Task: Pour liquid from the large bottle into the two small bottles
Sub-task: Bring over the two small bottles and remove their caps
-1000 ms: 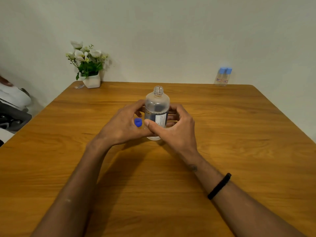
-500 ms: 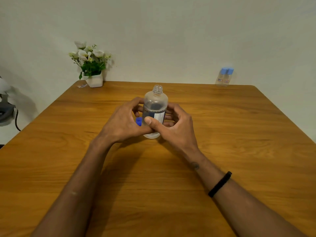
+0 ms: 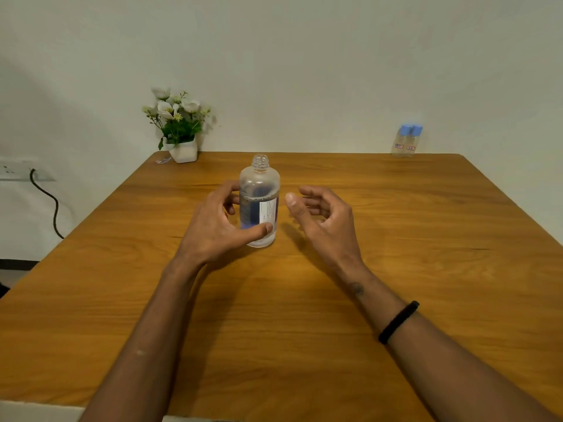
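Note:
The large clear bottle (image 3: 259,190) stands upright and uncapped at the middle of the wooden table (image 3: 396,254), partly filled with liquid and wearing a white and blue label. My left hand (image 3: 213,229) wraps its lower half, thumb across the front. A hint of blue shows by that thumb; I cannot tell whether it is the cap. My right hand (image 3: 323,217) hovers just right of the bottle, fingers curled apart, touching nothing. The two small bottles (image 3: 406,141) with light blue caps stand side by side at the far right back edge, against the wall.
A white pot of flowers (image 3: 179,132) sits at the table's far left corner. A wall socket with a black cable (image 3: 45,193) is left of the table. A black band circles my right wrist.
My right hand has let go of the large bottle and drawn away to the right. My left hand keeps its hold. The blue cap between my hands is no longer plainly visible.

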Tool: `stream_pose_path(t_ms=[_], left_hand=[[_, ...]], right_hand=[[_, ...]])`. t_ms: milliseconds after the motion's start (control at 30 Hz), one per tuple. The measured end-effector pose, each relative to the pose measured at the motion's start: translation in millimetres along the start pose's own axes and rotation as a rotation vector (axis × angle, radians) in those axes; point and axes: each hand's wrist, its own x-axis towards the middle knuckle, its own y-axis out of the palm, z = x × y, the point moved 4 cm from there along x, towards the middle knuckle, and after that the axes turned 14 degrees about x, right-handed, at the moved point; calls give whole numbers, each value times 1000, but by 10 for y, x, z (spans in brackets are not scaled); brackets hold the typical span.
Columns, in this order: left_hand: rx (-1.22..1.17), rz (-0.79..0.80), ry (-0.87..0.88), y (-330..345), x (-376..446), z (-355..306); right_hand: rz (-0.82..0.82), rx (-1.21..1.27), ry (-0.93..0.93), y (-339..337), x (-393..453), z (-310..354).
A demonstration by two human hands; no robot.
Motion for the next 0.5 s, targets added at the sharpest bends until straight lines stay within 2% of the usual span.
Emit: stream_pose_path(t_ms=[267,500], left_hand=[[-2,-21,-147,21,-91,162],[-67,-3,-208,14,-107,179]], right_hand=[[-13,-25,17,-37,11,-32],[-42,14,24,-70,49,-105]])
